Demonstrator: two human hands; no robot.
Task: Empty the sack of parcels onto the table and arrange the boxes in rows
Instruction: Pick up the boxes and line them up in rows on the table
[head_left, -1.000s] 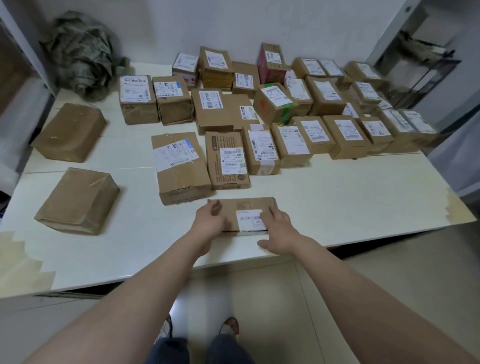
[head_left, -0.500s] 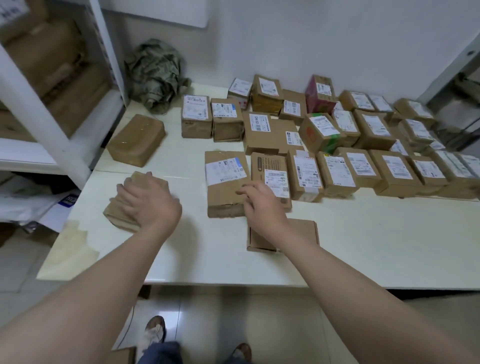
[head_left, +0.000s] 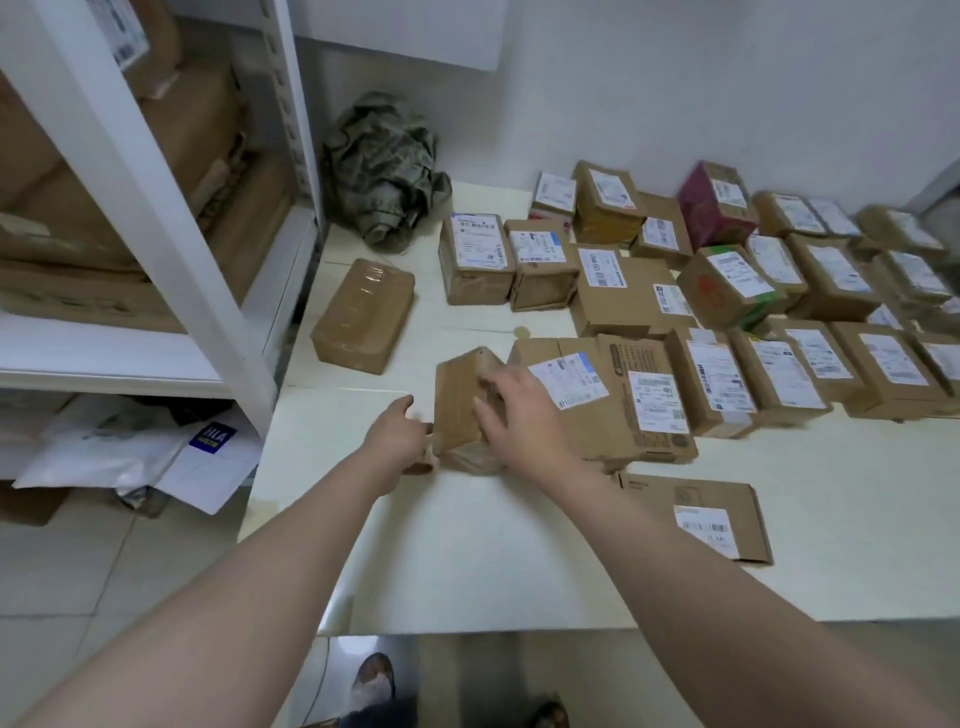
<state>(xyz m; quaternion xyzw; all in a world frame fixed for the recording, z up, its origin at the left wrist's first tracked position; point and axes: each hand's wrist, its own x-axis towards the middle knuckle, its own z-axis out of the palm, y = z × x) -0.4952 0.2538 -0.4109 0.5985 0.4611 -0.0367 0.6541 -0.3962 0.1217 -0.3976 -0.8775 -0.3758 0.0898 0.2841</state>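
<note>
Surface (head_left: 467, 545): rows of labelled boxes (head_left: 727, 291) fill centre and right, sack (head_left: 384, 166) lies crumpled at the far-left corner. The taped parcel (head_left: 456, 400) is at the left end of the front row, tipped up off the surface. It sits just beside the big labelled box (head_left: 566, 395); contact is hidden. Its long axis runs away from the person. It's dead ahead, between both hands. Right hand (head_left: 517, 415) is curled over the top-right face, gripping. Left hand (head_left: 397, 434) has fingers hooked at the lower-left edge, thumb loose. Likely next: lay it flat, flush with the row.
</note>
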